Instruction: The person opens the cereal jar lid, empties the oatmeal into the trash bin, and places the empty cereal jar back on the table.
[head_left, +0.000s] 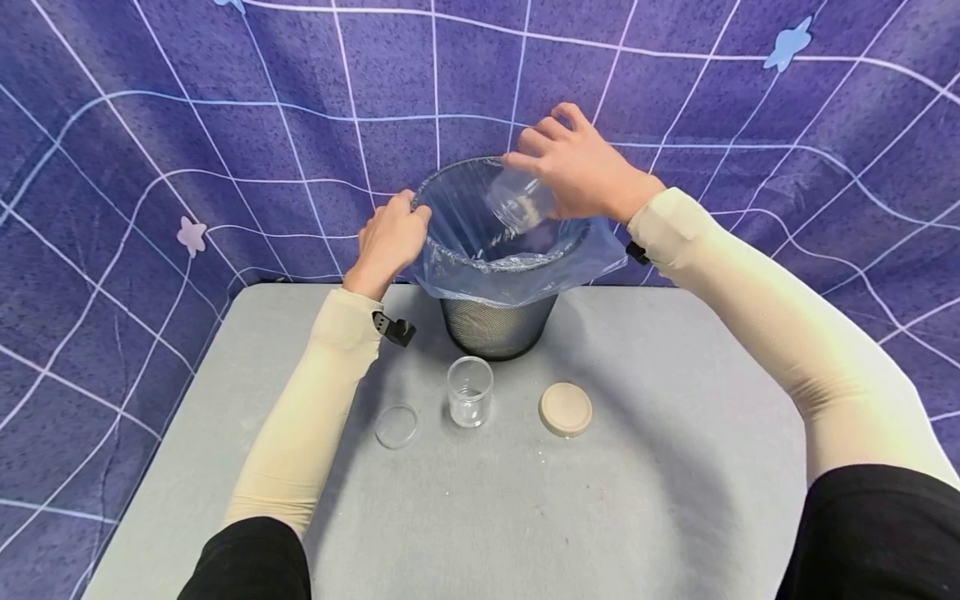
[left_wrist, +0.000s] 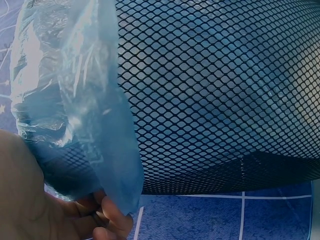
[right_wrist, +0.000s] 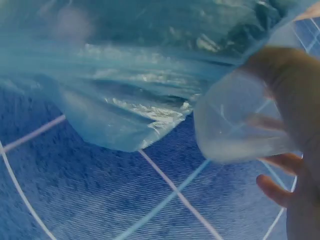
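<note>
A black mesh waste bin [head_left: 495,325], lined with a translucent blue plastic bag [head_left: 487,285], stands at the back of the table. My left hand [head_left: 392,237] grips its left rim over the folded bag; in the left wrist view the fingers [left_wrist: 115,217] curl at the bag's edge. Over the bin's opening, my right hand [head_left: 581,167] holds a clear jar [head_left: 517,204] tipped on its side, mouth toward the inside of the bin. Small pale bits show within the jar. The right wrist view has the jar's rounded base [right_wrist: 225,145] beside the overhanging bag [right_wrist: 125,120].
In front of the bin, a second clear jar [head_left: 470,393] stands upright on the grey table [head_left: 510,525]. A clear round lid or ring [head_left: 396,427] lies to its left, a beige round lid [head_left: 566,409] to its right. Tiny specks dot the tabletop. Purple gridded cloth [head_left: 315,67] hangs behind.
</note>
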